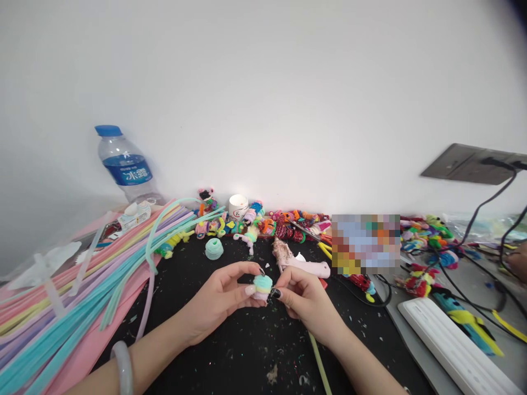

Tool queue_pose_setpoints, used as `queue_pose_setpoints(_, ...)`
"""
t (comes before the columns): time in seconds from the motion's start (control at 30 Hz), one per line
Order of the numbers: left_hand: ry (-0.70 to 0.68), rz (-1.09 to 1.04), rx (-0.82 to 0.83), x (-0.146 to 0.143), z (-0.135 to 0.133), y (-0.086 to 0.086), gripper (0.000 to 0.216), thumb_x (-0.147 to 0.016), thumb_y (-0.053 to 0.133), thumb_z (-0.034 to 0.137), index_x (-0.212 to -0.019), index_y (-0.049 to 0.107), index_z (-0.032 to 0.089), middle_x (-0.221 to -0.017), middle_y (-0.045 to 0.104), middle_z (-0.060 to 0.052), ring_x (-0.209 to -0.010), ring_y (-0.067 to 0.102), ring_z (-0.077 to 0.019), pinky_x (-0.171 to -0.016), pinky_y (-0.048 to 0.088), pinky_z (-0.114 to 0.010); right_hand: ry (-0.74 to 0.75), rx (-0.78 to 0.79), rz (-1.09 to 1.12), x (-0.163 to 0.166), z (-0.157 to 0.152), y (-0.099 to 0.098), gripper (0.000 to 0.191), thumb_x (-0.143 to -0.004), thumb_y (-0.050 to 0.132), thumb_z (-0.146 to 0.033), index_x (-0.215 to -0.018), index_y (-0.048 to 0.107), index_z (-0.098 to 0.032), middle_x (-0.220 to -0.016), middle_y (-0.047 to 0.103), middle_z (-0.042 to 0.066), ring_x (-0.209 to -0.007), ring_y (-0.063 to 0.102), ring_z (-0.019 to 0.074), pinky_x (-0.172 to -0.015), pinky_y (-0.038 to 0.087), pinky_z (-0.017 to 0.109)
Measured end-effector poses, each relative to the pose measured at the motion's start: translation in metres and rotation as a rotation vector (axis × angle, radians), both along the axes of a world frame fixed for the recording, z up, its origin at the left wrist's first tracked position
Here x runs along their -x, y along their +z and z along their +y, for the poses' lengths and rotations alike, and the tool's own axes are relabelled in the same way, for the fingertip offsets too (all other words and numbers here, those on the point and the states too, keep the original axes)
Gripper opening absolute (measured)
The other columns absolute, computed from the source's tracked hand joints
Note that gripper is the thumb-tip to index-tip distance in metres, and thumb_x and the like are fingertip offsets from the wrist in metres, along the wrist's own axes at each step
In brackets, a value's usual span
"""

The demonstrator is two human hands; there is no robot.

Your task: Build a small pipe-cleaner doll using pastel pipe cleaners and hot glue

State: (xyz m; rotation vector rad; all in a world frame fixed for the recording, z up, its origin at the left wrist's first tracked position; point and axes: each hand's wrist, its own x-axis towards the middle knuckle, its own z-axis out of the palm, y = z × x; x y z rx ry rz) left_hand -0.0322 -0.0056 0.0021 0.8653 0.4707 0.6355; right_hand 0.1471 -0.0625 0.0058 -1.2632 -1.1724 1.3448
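My left hand [224,293] pinches a small roll of coiled pipe cleaner [262,283], mint on top with pale yellow and pink below. At the roll's right side, my right hand [302,296] has its thumb and index finger closed on the edge; exactly what lies between those fingertips is hard to see. Just behind my hands, a mint pipe cleaner coil [214,249] stands on the black mat [247,356]. A pale pink glue gun [307,266] with a brown-stained nozzle lies beyond my right hand. From under my right wrist a light green pipe cleaner [319,362] runs toward me.
Long pastel pipe cleaners [78,307] fan out on the left, near a water bottle [125,164]. Several small pipe cleaner figures [249,233] and a paper cup [238,207] line the wall. At right are a white power strip [457,340], black cables [465,252] and a wall socket [465,163].
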Motion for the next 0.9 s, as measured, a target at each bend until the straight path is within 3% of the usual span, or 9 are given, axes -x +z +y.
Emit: queue_pose_setpoints(0.9, 0.025, 0.041, -0.071, 0.0, 0.0007, -0.0046, 0.016, -0.078, 0.063, 0.018, -0.094, 0.062, 0.016, -0.086, 0.065, -0.003, -0.077, 0.062, -0.0153, -0.076, 0.05, -0.032, -0.008, -0.01, -0.055, 0.002, -0.0001, -0.0043, 0.026, -0.076, 0.063, -0.038, -0.066, 0.052, -0.017, -0.047, 0.039, -0.008, -0.04, 0.03, 0.0052, -0.037, 0.02, 0.02)
